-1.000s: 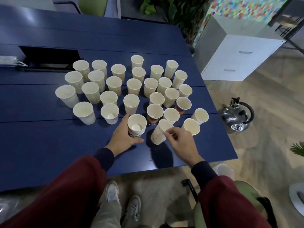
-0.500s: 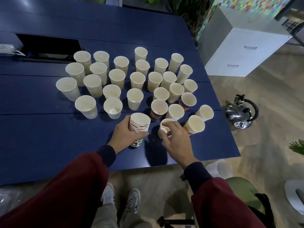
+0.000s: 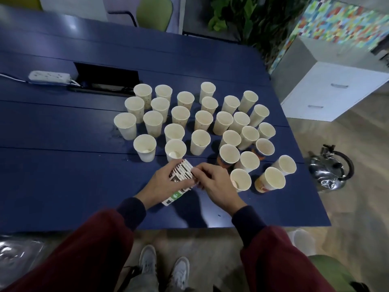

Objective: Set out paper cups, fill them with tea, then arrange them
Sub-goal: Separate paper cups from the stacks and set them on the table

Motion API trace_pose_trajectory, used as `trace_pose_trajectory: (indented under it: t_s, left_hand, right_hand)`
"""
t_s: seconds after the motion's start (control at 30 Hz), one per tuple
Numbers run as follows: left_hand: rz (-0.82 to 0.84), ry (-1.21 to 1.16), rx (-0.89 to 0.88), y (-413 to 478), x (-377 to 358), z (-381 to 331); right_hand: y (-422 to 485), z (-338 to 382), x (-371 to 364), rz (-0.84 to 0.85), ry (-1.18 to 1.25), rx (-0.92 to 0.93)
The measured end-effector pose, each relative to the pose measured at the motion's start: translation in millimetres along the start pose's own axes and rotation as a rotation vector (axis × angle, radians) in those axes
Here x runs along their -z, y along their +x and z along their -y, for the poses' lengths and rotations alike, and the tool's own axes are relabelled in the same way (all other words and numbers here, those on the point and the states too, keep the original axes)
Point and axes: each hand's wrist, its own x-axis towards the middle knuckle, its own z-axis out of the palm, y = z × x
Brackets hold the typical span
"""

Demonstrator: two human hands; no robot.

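Several cream paper cups (image 3: 200,142) stand upright in a loose cluster on the blue table (image 3: 63,178). My left hand (image 3: 163,184) grips a stack of nested paper cups (image 3: 181,180), tilted above the table's near part. My right hand (image 3: 212,184) pinches the rims at the top of that stack from the right. Just right of my right hand stands a single cup (image 3: 241,179), with another cup (image 3: 272,180) beside it. A steel kettle (image 3: 329,168) sits on the floor right of the table.
A white power strip (image 3: 49,76) and a dark cable opening (image 3: 106,77) lie at the back left of the table. A white drawer cabinet (image 3: 328,89) stands at the right, a green chair (image 3: 154,12) behind the table. My shoes (image 3: 164,268) are below the near edge.
My right hand set the single cup down beside the others, then moved left to the stack. My left hand lifted and tilted the stack.
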Motion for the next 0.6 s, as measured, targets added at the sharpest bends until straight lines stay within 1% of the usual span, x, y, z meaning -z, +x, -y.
trace_pose_trajectory:
  t_s: [0.1,0.17,0.3,0.37,0.47,0.6]
  left_hand:
    - [0.031,-0.002,0.024,0.8,5.5,1.7]
    - [0.036,0.017,0.036,2.0,9.2,3.0]
    - [0.015,0.067,0.066,0.3,21.4,13.9]
    - [-0.010,0.070,0.093,-1.7,28.0,20.8]
    - [-0.011,0.069,0.111,-2.0,31.1,25.2]
    - [0.008,0.058,0.115,-1.1,28.5,17.2]
  right_hand:
    - [0.2,0.8,-4.5,0.009,0.073,-0.069]
    - [2.1,-2.2,-6.8,-0.030,0.070,-0.076]
    - [10.9,-12.1,3.9,-0.301,-0.031,-0.039]
    - [12.8,-13.3,12.1,-0.374,-0.161,-0.013]
    - [14.3,-17.8,9.1,-0.341,-0.313,-0.048]
    - [14.9,-25.2,-9.0,-0.150,-0.454,-0.092]
